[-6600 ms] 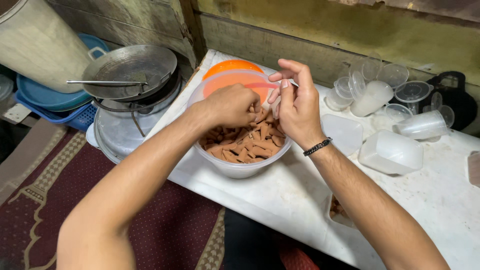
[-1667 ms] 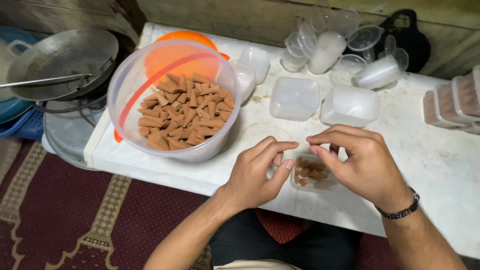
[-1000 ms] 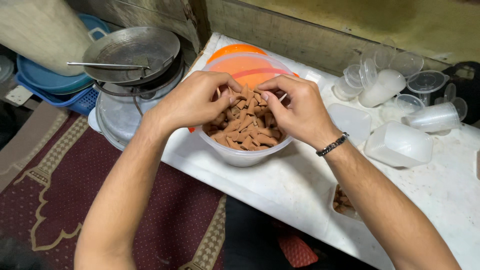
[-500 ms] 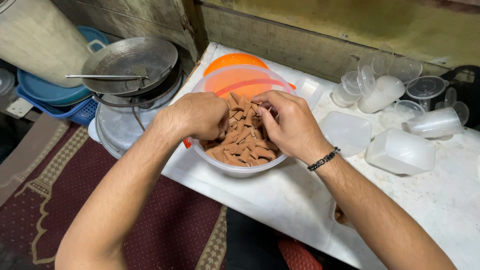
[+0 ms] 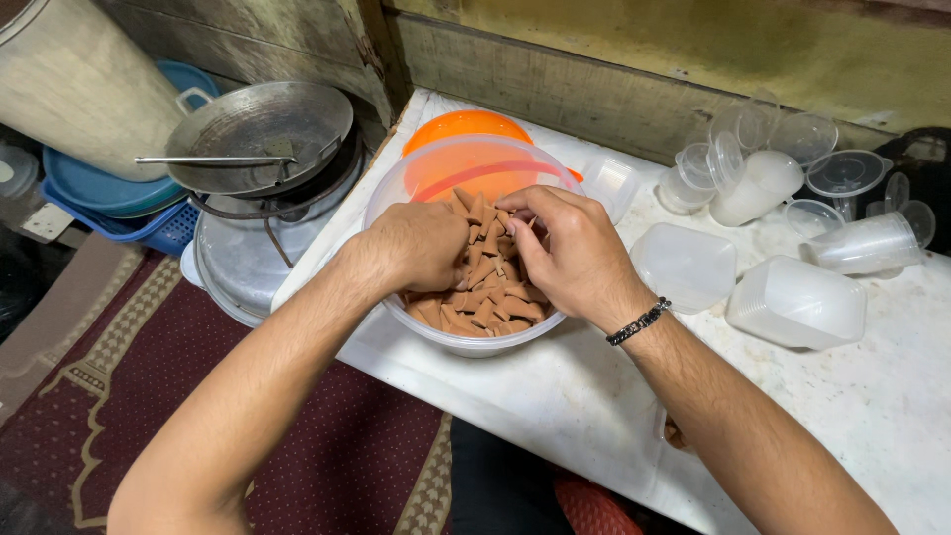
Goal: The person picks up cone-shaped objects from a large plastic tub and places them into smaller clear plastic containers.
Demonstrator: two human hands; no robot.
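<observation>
A large clear plastic bowl (image 5: 466, 168) full of small brown cone-shaped pieces (image 5: 490, 297) stands at the near left of a white table (image 5: 872, 416). Both my hands are inside the bowl. My left hand (image 5: 421, 243) is curled over the pieces on the left side, fingers down among them. My right hand (image 5: 570, 248), with a dark bracelet at the wrist, pinches a few pieces at the top of the pile between thumb and fingertips. An orange lid (image 5: 466, 127) lies behind and under the bowl.
Empty clear rectangular containers (image 5: 797, 302) and stacked clear cups and lids (image 5: 753, 173) lie at the table's right. Left of the table sit a metal pan with a ladle (image 5: 258, 124) on a pot, and blue tubs (image 5: 109, 193). A red patterned rug (image 5: 198, 396) covers the floor.
Earlier my hands were at a small container near the table's front edge. They have moved back into the big bowl and now dig among the brown pieces.
</observation>
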